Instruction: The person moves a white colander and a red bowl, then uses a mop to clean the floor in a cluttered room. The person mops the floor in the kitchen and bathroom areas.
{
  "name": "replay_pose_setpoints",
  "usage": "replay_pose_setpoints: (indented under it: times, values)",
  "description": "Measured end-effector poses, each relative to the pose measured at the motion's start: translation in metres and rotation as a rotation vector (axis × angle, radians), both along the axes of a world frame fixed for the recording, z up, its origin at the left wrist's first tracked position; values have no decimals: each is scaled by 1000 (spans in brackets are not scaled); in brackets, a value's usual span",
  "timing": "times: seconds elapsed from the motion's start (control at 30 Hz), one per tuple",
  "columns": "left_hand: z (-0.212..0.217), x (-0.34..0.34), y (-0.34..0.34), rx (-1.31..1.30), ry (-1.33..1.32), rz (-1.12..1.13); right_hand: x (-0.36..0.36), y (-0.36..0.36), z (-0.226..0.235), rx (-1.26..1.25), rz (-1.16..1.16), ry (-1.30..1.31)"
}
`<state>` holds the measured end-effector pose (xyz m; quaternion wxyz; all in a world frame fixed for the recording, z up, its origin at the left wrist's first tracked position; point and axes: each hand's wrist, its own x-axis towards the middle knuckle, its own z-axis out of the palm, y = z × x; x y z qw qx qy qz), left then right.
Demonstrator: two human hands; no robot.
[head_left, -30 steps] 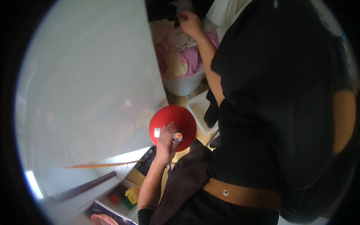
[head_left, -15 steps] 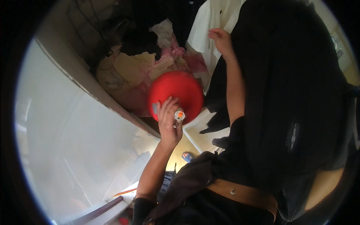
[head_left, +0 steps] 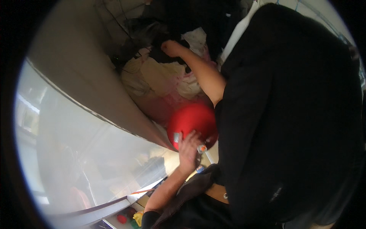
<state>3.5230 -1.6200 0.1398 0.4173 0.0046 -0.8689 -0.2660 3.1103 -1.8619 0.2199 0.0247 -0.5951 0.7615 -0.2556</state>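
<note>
Head view, taken left to right: at 9 o'clock we see a broad pale glossy panel [head_left: 87,152], its edge running diagonally down toward the centre. At 7 o'clock, below it, small red and yellow items [head_left: 129,218] lie blurred, too small to identify. Just below centre our left hand [head_left: 189,149] presses against the underside of a red bowl [head_left: 192,121]; its grip is clamped on the bowl's rim, fingers spread over the red surface, and a small orange-and-white object [head_left: 201,148] sits beside the thumb, though we cannot tell what it is. The bowl hangs just under a heap of cream and pink laundry [head_left: 164,84] piled in a container at 12 o'clock. Our right hand [head_left: 170,48] reaches up to 12 o'clock and is buried among dark garments [head_left: 167,23] at the top of that heap; its grip looks curled together on dark cloth, though blur hides the fingers. From 1 to 5 o'clock our black shirt [head_left: 289,126] fills the frame.
</note>
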Motion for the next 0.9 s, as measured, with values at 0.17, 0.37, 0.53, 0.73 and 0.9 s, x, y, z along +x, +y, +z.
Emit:
replay_pose_setpoints:
  times: [0.17,0.37,0.53,0.73,0.9]
  values:
    - [-13,-2,6,16,-82,-59,-22,-61,-22,369,-164,301]
    - [-7,5,0,47,-133,-21,29,-62,-27,451,-178,374]
    - [0,12,-17,33,-150,22,23,-65,-31,536,-222,386]
    - [-4,3,-7,36,-138,49,-15,-81,-47,387,-266,226]
    - [-9,-5,-6,12,-130,47,-18,-80,-61,142,-314,208]
